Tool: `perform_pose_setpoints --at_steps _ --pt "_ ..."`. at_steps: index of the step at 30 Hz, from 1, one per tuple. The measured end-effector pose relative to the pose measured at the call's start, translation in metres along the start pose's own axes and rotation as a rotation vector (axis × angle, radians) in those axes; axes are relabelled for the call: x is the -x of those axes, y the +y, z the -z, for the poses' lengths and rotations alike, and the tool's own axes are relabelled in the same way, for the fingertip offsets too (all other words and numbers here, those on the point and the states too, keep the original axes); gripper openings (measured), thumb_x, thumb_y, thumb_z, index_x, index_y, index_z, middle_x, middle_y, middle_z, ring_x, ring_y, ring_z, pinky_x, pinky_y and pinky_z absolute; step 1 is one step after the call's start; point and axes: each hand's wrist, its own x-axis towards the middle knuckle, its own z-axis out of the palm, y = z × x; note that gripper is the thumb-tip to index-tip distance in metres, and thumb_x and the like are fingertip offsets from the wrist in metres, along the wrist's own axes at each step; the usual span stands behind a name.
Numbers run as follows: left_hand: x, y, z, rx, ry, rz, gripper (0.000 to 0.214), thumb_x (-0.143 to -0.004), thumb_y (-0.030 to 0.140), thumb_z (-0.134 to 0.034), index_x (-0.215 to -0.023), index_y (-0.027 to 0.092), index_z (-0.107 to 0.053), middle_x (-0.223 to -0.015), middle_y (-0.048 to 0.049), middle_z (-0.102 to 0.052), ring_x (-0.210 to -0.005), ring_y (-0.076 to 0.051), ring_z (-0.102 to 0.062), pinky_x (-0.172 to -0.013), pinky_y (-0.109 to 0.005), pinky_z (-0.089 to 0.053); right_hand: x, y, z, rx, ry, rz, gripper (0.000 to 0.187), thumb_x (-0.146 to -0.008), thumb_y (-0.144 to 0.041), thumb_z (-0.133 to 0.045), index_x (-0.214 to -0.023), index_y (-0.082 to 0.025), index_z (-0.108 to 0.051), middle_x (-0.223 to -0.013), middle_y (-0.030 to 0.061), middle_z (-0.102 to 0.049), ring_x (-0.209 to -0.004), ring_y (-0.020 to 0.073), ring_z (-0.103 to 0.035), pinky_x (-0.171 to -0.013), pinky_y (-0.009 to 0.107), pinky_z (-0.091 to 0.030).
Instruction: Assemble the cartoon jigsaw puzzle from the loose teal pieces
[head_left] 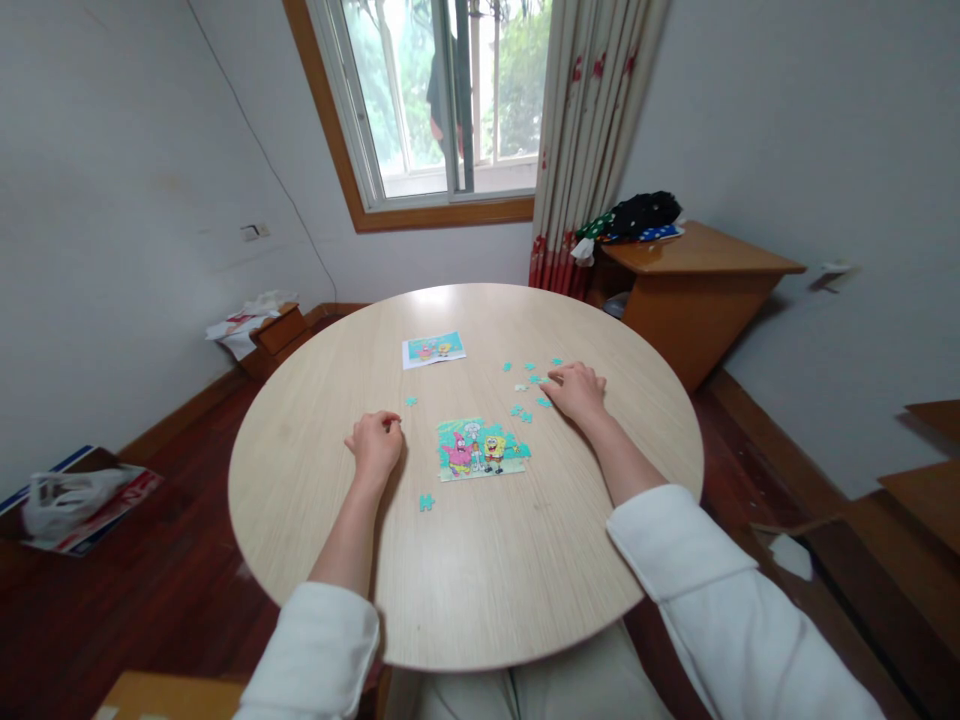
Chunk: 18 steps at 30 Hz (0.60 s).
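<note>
A partly assembled jigsaw puzzle (484, 452) with cartoon characters lies on the round table; its right edge is uneven. My right hand (577, 390) is at the loose pieces right of it, fingertips pinched on a small pale puzzle piece (545, 381) that they partly cover. Around it lie several turquoise puzzle pieces (526, 417). My left hand (375, 443) rests left of the puzzle, its fingers curled in and nothing visible in them. One loose piece (411, 401) lies beyond that hand, and another piece (427, 502) sits nearer to me.
A printed reference picture (435, 350) lies toward the far side of the round wooden table (315, 400). Behind it are a window and a curtain (592, 120). A brown desk (697, 250) with cloths on it stands at the right, and a box with a plastic bag (71, 500) at the left.
</note>
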Motion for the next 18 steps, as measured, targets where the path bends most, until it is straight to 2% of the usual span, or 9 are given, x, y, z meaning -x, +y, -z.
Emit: perform_pose_setpoints --at_steps 10,13,16,18 --pt "0.002 0.006 0.001 0.044 0.016 0.004 0.022 -0.077 0.027 -0.046 -0.080 0.021 -0.067 -0.092 -0.0090 -0.069 -0.089 -0.027 -0.061 -0.084 -0.047 -0.038 0.000 -0.005 -0.002 0.013 -0.042 -0.039 0.027 -0.076 -0.031 -0.053 -0.096 -0.019 -0.067 -0.113 0.0122 -0.057 -0.107 0.0295 -0.046 -0.088 0.044 -0.033" --pt "0.003 0.009 0.002 0.096 0.051 -0.017 0.020 -0.077 0.025 -0.047 -0.080 0.020 -0.066 -0.089 -0.0072 -0.068 -0.083 -0.023 -0.061 -0.084 -0.043 -0.041 -0.002 -0.005 -0.006 -0.004 -0.039 -0.044 0.026 -0.076 -0.031 -0.053 -0.095 -0.019 -0.066 -0.112 0.0120 -0.057 -0.107 0.0296 -0.045 -0.088 0.045 -0.032" --pt "0.007 0.015 0.004 0.248 0.031 -0.146 0.018 -0.076 0.023 -0.048 -0.081 0.019 -0.065 -0.089 -0.0071 -0.066 -0.080 -0.018 -0.060 -0.079 -0.034 -0.045 -0.004 -0.004 -0.009 -0.018 -0.039 -0.051 0.026 -0.075 -0.031 -0.053 -0.095 -0.019 -0.064 -0.114 0.0120 -0.056 -0.107 0.0293 -0.045 -0.089 0.044 -0.032" --pt "0.014 0.023 0.005 0.360 -0.056 -0.308 0.017 -0.076 0.025 -0.050 -0.083 0.019 -0.064 -0.089 -0.0068 -0.066 -0.084 -0.018 -0.060 -0.080 -0.032 -0.047 -0.004 -0.004 -0.010 -0.032 -0.043 -0.052 0.026 -0.075 -0.030 -0.054 -0.097 -0.018 -0.063 -0.114 0.0119 -0.056 -0.107 0.0292 -0.045 -0.089 0.043 -0.032"
